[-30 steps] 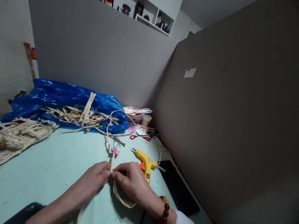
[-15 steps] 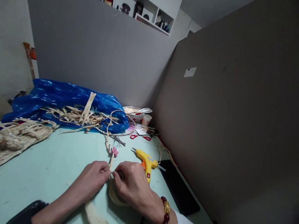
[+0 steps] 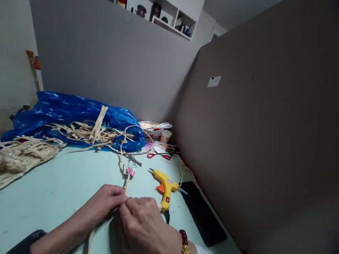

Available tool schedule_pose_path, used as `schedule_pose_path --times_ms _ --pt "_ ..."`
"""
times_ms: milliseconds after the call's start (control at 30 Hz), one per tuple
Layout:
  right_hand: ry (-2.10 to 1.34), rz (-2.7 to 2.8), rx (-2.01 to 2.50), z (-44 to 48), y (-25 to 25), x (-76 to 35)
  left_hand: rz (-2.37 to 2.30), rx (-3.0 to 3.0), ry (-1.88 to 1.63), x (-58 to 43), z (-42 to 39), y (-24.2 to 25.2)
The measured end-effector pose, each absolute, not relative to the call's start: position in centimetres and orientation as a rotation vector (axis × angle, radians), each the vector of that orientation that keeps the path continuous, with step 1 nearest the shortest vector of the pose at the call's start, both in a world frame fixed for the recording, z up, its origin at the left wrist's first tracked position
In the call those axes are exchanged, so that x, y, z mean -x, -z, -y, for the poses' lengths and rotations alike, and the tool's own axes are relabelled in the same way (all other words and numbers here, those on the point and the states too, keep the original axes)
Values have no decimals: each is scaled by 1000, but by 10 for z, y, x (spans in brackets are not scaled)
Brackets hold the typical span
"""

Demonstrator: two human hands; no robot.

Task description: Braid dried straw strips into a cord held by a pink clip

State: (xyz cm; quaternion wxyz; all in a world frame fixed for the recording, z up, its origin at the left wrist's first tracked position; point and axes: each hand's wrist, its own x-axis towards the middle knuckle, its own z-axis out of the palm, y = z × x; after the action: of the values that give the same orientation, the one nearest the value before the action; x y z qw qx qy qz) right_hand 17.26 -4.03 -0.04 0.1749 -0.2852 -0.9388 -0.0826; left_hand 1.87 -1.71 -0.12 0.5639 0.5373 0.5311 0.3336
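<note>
A pale braided strand [image 3: 127, 182] runs down from a pink binder clip [image 3: 131, 171] on the light green table. My left hand [image 3: 108, 201] is closed on the strand's lower end, thumb and fingers pinched. Touching it, my right hand [image 3: 140, 222] is closed too, its fingers curled around strand material mostly hidden beneath them. A loose pale strip [image 3: 91, 245] hangs below my left hand. To the right of my hands lies a yellow glue gun [image 3: 167, 186] with an orange trigger.
A blue plastic bag [image 3: 69, 107] holding pale fibre strips [image 3: 99, 125] lies at the back. Woven fibre pieces [image 3: 19, 156] are at left. Red-handled scissors [image 3: 159, 156], a basket [image 3: 150, 126] and a cup [image 3: 165, 136] stand behind. A black flat object [image 3: 204, 214] lies right.
My right hand has turned over and moved slightly down and left, against my left hand. The strip loop under it is no longer seen, and the loose strip has shifted left.
</note>
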Motion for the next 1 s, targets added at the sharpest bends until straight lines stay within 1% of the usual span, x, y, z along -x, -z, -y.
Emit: schedule_pose_path --times_ms 67,200,267,367,433,500,567,633,700,867,933,1000 --pt "21 2562 901 38 -8 -175 -1262 -1280 -809 -18 19 0" --pt "-425 2131 1183 17 -24 -189 -1220 -1252 -790 -17 20 -1" --pt "-733 1954 1170 3 -28 -197 -1186 -1218 -779 -15 18 0" --pt "-1230 1833 1029 -8 -25 -201 -1088 -1168 -776 -14 14 4" --pt "-1440 1836 968 -8 -18 -197 -1014 -1171 -774 -13 13 6" --pt "-1562 1831 961 -5 -11 -190 -971 -1207 -764 -14 13 8" --pt "-1613 1817 989 -3 -5 -185 -976 -1262 -753 -15 15 8" --pt "-1585 1856 1037 -2 -3 -184 -1013 -1321 -742 -17 16 7" --pt "-1461 1966 1086 -3 -4 -185 -1077 -1394 -725 -18 17 7" --pt "-995 2175 1132 1 -7 -185 -1328 -1667 -705 -20 21 6" --pt "-922 2149 1184 3 -6 -183 -1451 -1802 -676 -21 25 3" --pt "-932 2095 1207 4 -4 -181 -1558 -1914 -623 -23 30 -2"
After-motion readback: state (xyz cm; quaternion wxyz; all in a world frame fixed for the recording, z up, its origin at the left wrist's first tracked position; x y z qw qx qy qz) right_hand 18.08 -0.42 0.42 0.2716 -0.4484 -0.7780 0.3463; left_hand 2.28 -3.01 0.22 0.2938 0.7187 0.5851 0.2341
